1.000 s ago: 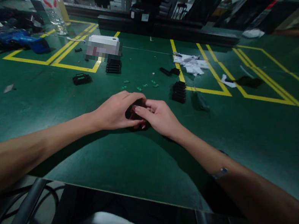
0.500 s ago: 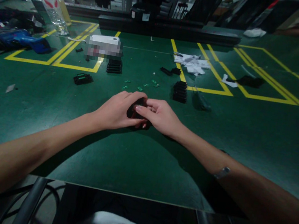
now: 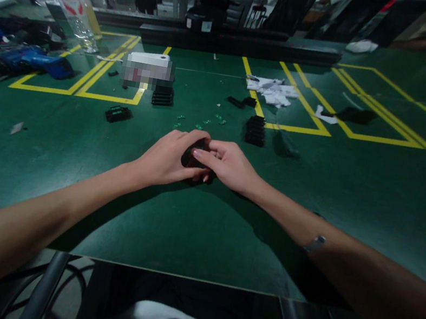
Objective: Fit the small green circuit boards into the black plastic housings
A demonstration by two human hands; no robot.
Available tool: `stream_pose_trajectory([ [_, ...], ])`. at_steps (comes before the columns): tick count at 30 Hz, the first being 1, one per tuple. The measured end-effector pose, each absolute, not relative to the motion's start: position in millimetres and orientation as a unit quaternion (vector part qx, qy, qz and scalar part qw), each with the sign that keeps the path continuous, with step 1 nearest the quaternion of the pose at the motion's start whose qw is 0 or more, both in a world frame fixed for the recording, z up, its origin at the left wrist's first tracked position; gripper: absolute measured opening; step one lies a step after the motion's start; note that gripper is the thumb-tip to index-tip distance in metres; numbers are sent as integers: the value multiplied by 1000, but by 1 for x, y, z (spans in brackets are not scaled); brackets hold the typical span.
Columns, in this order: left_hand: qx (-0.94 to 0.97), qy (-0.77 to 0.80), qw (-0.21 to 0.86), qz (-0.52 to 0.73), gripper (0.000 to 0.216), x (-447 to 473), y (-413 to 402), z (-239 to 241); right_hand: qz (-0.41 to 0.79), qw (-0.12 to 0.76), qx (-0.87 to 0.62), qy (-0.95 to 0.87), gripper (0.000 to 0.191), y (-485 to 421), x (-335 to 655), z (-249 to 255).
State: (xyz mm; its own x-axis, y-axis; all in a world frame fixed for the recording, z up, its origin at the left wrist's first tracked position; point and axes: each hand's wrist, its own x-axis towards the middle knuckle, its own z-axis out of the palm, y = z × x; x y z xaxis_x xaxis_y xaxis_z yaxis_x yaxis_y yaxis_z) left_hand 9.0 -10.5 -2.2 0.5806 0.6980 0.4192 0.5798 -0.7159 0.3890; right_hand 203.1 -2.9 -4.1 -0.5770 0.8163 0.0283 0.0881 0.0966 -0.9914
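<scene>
Both hands meet over the middle of the green table point(image 3: 192, 233). My left hand point(image 3: 168, 156) curls around a small black part point(image 3: 189, 156), most of it hidden by fingers. From the other side my right hand point(image 3: 230, 165) grips the same part, its thumb pressed on the near face. Just beyond the hands lie several tiny green circuit boards point(image 3: 199, 127). A stack of black plastic parts point(image 3: 255, 131) stands right of them, and a second black stack point(image 3: 162, 96) is farther back on the left. A black piece with green inside point(image 3: 118, 113) lies to the left.
A white box point(image 3: 148, 60), a clear bottle point(image 3: 76, 14) and a blue tool point(image 3: 44, 64) are at the back left. Crumpled white paper point(image 3: 272, 90) lies at the back right, near a clear plastic bag point(image 3: 287, 143). A dark rail point(image 3: 237, 45) crosses the far side.
The view shifts very slightly. Both hands keep the same hold on the black part, with no clear movement of the fingers.
</scene>
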Motion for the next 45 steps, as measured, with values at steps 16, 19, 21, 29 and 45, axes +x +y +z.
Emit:
stream_pose_trajectory([
  [16,888,350,113,277,57,8,-8,-3,577,312,-331,-678,27,-4,203,-2],
  [19,890,344,111,277,59,7,-7,-5,575,311,-332,-680,26,-4,203,-3],
  [21,891,341,110,279,61,7,-7,-6,574,309,-333,-681,28,-4,203,-3],
  [29,895,329,79,292,63,5,-6,-5,562,303,-330,-695,26,-3,203,-4],
  [45,900,324,52,288,54,3,-6,-3,553,301,-334,-701,20,-6,202,-3],
])
